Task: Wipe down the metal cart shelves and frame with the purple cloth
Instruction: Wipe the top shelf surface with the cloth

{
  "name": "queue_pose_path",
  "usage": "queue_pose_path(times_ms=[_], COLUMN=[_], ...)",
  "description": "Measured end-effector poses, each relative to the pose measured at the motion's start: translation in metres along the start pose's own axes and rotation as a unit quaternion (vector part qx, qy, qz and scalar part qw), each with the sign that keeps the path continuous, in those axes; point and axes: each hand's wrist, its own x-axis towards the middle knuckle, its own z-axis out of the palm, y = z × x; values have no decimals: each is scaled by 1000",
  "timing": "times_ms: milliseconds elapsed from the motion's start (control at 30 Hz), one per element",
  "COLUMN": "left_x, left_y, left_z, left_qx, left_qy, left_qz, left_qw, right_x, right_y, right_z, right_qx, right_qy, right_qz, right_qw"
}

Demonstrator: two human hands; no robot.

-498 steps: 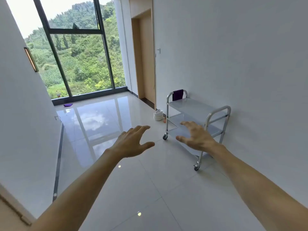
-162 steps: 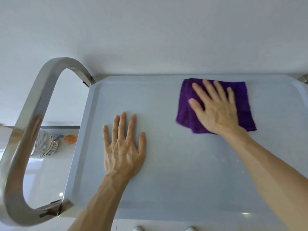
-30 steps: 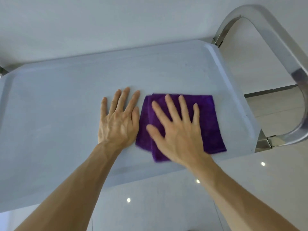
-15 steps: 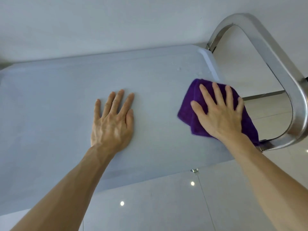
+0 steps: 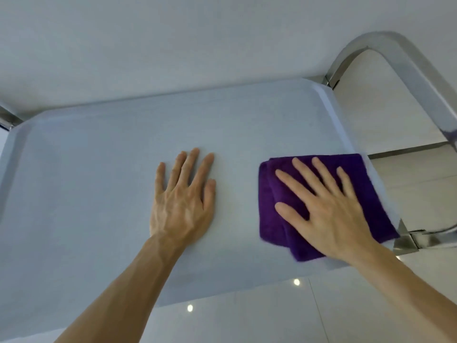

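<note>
The right hand lay flat with fingers spread, pressing on the folded purple cloth, not gripping it; the cloth sat at the right end of the cart's top shelf, its right edge reaching the shelf's rim, near the steel handle. The left hand rested open, palm down and empty, on the bare shelf near its middle, just left of the cloth and not touching it. Glossy floor showed below the shelf's near edge, and a white wall stood behind it.
</note>
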Motion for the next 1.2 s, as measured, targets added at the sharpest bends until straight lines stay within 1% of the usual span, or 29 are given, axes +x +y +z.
queue_pose_path(times_ms=[100, 167, 233, 300, 367, 433, 500, 600, 633, 700, 767, 833, 967, 1067, 1200], left_x=[0, 0, 0, 0, 0, -1, -1, 1, 1, 2, 3, 2, 2, 2, 2], left_y=[0, 0, 0, -1, -2, -3, -3, -4, -3, -3, -3, -3, -4, -3, -3], left_z=[0, -1, -1, 0, 2, 3, 4, 5, 5, 4, 3, 3, 3, 4, 4], left_qx=[4, 7, 6, 12, 12, 14, 14, 13, 13, 13, 11, 11, 12, 14, 15], left_qy=[-1, -2, 1, 3, 7, 8, 9, 8, 6, 4, 4, 1, -3, -4, -7], left_qz=[1, 2, 5, 4, 3, 5, 5, 5, 6, 5, 2, 3, -2, -1, -4], left_qw=[1000, 1000, 1000, 1000, 1000, 1000, 1000, 1000, 1000, 1000, 1000, 1000, 1000, 1000, 1000], right_x=[43, 84, 125, 156, 170, 166, 152, 126, 117, 106, 111, 131, 181, 208, 221], right_y=[29, 35, 27, 4, -25, -51, -63, -46, -34, -11, 5, 15, 17, 0, -21], right_z=[-6, -8, -8, -7, -6, -4, -1, 0, 1, 0, -3, -6, -9, -6, -6], right_qx=[6, 16, 27, 47, 62, 54, 36, -2, -13, -19, -12, 6, 26, 30, 39], right_qy=[6, 13, 13, 5, 5, 12, 19, 22, 21, 20, 24, 26, 29, 24, 28], right_qz=[103, 153, 192, 206, 177, 112, 32, -84, -110, -119, -80, -22, 70, 103, 112], right_qw=[995, 988, 981, 977, 982, 992, 999, 996, 994, 993, 996, 999, 997, 994, 993])
